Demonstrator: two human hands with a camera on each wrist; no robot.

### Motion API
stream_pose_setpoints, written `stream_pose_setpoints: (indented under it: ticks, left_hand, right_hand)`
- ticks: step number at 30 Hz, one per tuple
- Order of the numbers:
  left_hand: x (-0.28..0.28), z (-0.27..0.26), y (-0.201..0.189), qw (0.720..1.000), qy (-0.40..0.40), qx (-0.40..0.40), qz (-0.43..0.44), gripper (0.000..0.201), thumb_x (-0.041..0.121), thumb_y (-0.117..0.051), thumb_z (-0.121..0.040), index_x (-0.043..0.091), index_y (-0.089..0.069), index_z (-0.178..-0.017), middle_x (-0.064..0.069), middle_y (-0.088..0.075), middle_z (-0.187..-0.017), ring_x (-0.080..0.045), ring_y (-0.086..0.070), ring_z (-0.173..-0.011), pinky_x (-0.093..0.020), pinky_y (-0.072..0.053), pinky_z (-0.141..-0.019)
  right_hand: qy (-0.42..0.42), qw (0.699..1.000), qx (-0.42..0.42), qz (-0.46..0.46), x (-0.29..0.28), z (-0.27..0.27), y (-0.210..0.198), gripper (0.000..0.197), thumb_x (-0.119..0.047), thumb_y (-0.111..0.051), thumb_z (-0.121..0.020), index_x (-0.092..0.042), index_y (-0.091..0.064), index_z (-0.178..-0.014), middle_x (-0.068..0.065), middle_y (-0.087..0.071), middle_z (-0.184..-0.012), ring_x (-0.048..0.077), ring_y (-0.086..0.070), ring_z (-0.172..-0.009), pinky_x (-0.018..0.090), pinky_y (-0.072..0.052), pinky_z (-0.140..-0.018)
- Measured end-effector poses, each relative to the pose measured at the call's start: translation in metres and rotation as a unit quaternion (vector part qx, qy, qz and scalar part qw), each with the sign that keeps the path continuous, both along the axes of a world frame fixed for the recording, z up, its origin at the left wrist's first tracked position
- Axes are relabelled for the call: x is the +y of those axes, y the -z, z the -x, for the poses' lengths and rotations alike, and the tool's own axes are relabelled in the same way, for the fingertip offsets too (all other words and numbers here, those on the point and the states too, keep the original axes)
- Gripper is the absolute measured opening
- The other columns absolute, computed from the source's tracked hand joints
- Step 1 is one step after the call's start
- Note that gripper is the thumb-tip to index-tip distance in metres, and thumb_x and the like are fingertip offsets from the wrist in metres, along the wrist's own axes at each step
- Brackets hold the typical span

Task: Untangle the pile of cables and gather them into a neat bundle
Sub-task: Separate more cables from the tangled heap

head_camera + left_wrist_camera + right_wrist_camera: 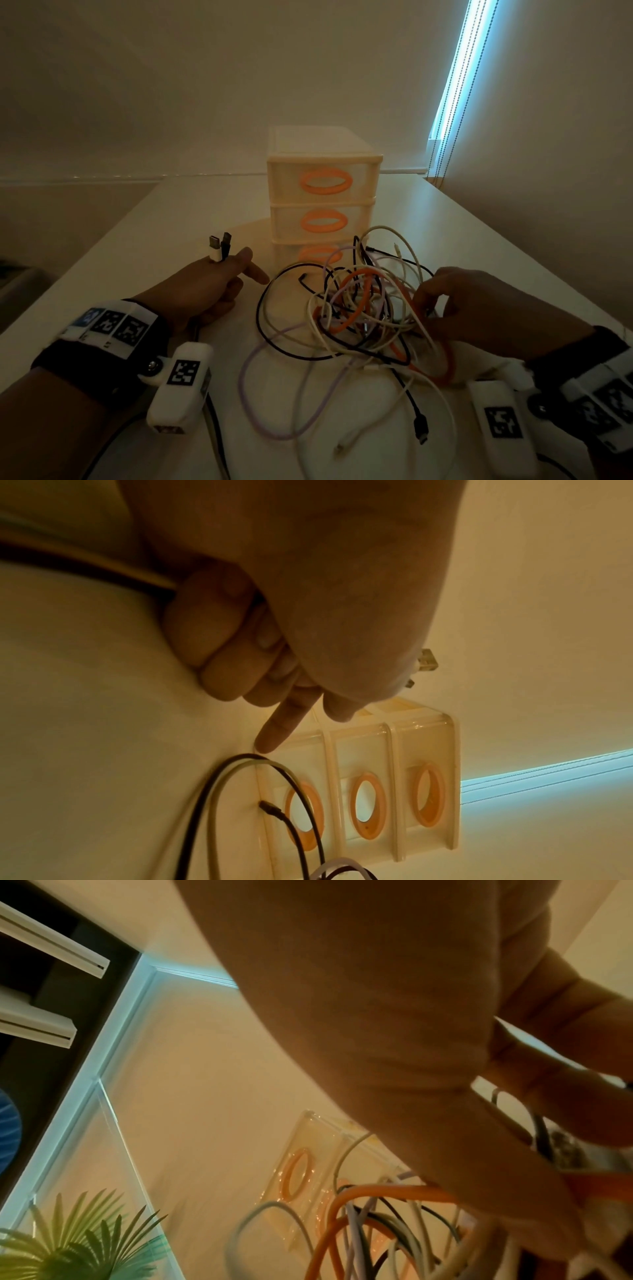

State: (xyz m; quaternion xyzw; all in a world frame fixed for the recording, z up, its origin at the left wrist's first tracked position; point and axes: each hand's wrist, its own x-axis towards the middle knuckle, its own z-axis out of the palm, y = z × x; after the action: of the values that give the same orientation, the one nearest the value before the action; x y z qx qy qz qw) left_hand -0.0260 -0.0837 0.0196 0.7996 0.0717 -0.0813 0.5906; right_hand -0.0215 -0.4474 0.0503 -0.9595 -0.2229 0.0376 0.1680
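A tangled pile of cables (pixel 356 315), white, black, lilac and orange, lies on the white table (pixel 191 212) before the drawer unit. My left hand (pixel 209 291) sits left of the pile, its lower fingers curled round a white and a black cable whose USB plugs (pixel 219 245) stick up above the fist; the index finger (pixel 277 731) points toward the pile. My right hand (pixel 479 308) reaches into the pile's right side, fingers (pixel 426 303) curled among the strands, pinching cables near an orange cable (pixel 377 1194). Loose plug ends (pixel 420 428) lie near the front.
A small cream three-drawer unit (pixel 322 195) with orange oval handles stands just behind the pile. A blind cord and bright window strip (pixel 459 85) are at the right wall. A green plant (pixel 78 1240) shows in the right wrist view. Table edges run left and right.
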Motion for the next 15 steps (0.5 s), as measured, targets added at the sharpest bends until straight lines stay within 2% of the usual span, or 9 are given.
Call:
stream_pose_setpoints:
  ticks: [4, 7, 10, 13, 15]
  left_hand:
    - [-0.0006, 0.0027, -0.0021, 1.0, 0.016, 0.002, -0.009, 0.054, 0.055, -0.036, -0.103, 0.021, -0.077, -0.104, 0.003, -0.026, -0.057, -0.012, -0.018, -0.046, -0.023, -0.018, -0.041]
    - [-0.0011, 0.0032, -0.0023, 1.0, 0.019, 0.0, -0.008, 0.055, 0.055, -0.036, -0.103, 0.021, -0.079, -0.098, 0.004, -0.026, -0.056, -0.012, -0.018, -0.045, -0.023, -0.018, -0.042]
    - [-0.0017, 0.0027, -0.0022, 1.0, 0.022, -0.001, -0.008, 0.057, 0.056, -0.036, -0.102, 0.019, -0.079, -0.095, 0.003, -0.026, -0.055, -0.012, -0.017, -0.044, -0.023, -0.017, -0.042]
    - [-0.0016, 0.0028, -0.0024, 1.0, 0.019, -0.004, -0.016, 0.059, 0.056, -0.035, -0.103, 0.015, -0.078, -0.098, 0.003, -0.026, -0.055, -0.012, -0.018, -0.043, -0.022, -0.018, -0.041]
    - [-0.0017, 0.0032, -0.0028, 1.0, 0.017, -0.002, -0.015, 0.058, 0.055, -0.035, -0.103, 0.014, -0.076, -0.103, 0.003, -0.026, -0.055, -0.012, -0.018, -0.043, -0.022, -0.018, -0.04]
  right_hand:
    - [0.029, 0.999, 0.013, 0.039, -0.002, -0.0027, -0.0049, 0.01, -0.036, -0.08, -0.082, -0.039, -0.074, -0.09, -0.013, -0.063, -0.089, 0.002, -0.06, -0.079, 0.011, -0.041, -0.061]
    - [0.055, 0.996, 0.003, 0.067, -0.0037, -0.0059, -0.0066, 0.01, -0.033, -0.077, -0.085, -0.039, -0.074, -0.092, -0.012, -0.063, -0.085, 0.003, -0.06, -0.076, 0.01, -0.04, -0.057]
    - [0.075, 0.995, -0.02, 0.061, -0.0054, -0.0095, -0.0044, 0.011, -0.028, -0.078, -0.086, -0.037, -0.074, -0.09, -0.012, -0.063, -0.085, 0.003, -0.06, -0.074, 0.013, -0.043, -0.062]
    - [0.093, 0.994, -0.046, 0.016, -0.006, -0.0102, -0.0045, 0.011, -0.026, -0.079, -0.085, -0.035, -0.074, -0.089, -0.008, -0.066, -0.083, 0.004, -0.062, -0.071, 0.024, -0.052, -0.068]
    - [0.081, 0.996, -0.048, -0.004, -0.0074, -0.0077, -0.0064, 0.017, -0.024, -0.078, -0.086, -0.035, -0.071, -0.096, -0.008, -0.066, -0.083, 0.004, -0.063, -0.071, 0.024, -0.051, -0.067]
